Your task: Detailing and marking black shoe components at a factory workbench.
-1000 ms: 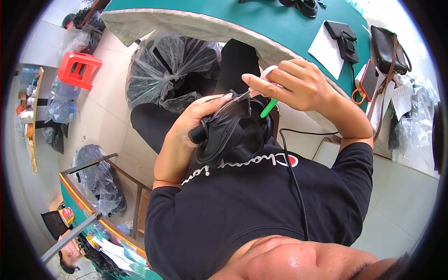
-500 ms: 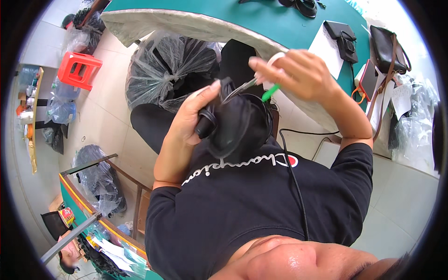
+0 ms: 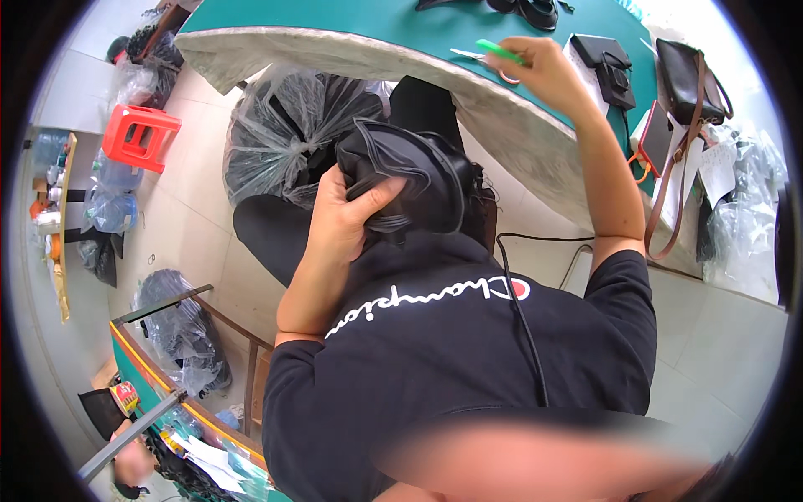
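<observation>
My left hand point(image 3: 339, 219) grips a black leather-like bag point(image 3: 443, 180) in front of my chest, thumb pressed on its folded, layered upper edges. A curved rim runs along the bag's right side. Over the near edge of the green table, my right hand point(image 3: 539, 71) is closed around a slim green pen-like tool point(image 3: 500, 52), which is blurred. Just beneath those fingers is a pair of scissors point(image 3: 467, 55), with its blades pointing left and a pale handle loop by the table edge. Whether my fingers still touch the scissors, I cannot tell.
On the green table point(image 3: 351, 23) are black strapped pieces point(image 3: 535, 12), a black box-like case point(image 3: 604, 67) and a brown-black handbag point(image 3: 687, 79). A plastic-wrapped black bundle point(image 3: 293, 138) stands under the table. A red stool point(image 3: 140, 136) is at left; a black cable point(image 3: 520, 322) crosses my shirt.
My right hand has moved up and away from the bag to the table, and the scissors have gone there too. My left hand has turned the bag, showing its layered edges.
</observation>
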A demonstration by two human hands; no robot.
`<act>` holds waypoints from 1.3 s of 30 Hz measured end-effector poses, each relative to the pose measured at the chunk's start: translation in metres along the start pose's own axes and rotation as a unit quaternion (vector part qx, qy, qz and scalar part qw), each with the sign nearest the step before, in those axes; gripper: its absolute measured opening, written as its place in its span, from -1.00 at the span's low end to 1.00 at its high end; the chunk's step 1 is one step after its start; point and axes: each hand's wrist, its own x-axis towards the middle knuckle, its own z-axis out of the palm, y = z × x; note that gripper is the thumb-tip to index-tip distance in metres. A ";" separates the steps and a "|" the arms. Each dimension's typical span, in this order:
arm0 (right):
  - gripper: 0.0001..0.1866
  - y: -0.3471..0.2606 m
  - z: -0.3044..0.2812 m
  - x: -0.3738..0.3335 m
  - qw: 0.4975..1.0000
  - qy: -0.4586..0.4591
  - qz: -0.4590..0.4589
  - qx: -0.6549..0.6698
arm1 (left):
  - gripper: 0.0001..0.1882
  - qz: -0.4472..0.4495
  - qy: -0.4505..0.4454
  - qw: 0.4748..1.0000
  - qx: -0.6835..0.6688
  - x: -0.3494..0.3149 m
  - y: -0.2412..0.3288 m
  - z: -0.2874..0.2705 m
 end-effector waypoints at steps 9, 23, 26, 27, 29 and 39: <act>-0.78 -0.088 0.047 -0.041 0.921 -0.158 -0.199 0.294 | -0.80 0.073 0.024 0.995 0.062 0.000 -0.004 0.002; -0.79 -0.090 0.048 -0.049 0.930 -0.150 -0.244 0.231 | -0.75 0.109 0.062 0.991 0.035 0.005 -0.007 -0.005; -0.79 -0.089 0.052 -0.064 0.937 -0.116 -0.293 0.151 | -0.75 0.108 0.090 0.990 -0.030 0.008 -0.003 -0.004; -0.80 -0.093 0.051 -0.069 0.934 -0.133 -0.289 0.162 | -0.74 0.109 0.086 0.988 -0.072 0.009 0.000 -0.002; -0.81 -0.097 0.050 -0.079 0.932 -0.153 -0.305 0.125 | -0.76 0.109 0.100 0.985 -0.085 0.011 0.001 -0.001; -0.85 -0.049 -0.011 -0.094 0.814 -0.412 -0.222 0.344 | -0.71 0.078 0.030 0.933 -0.350 0.026 0.004 -0.061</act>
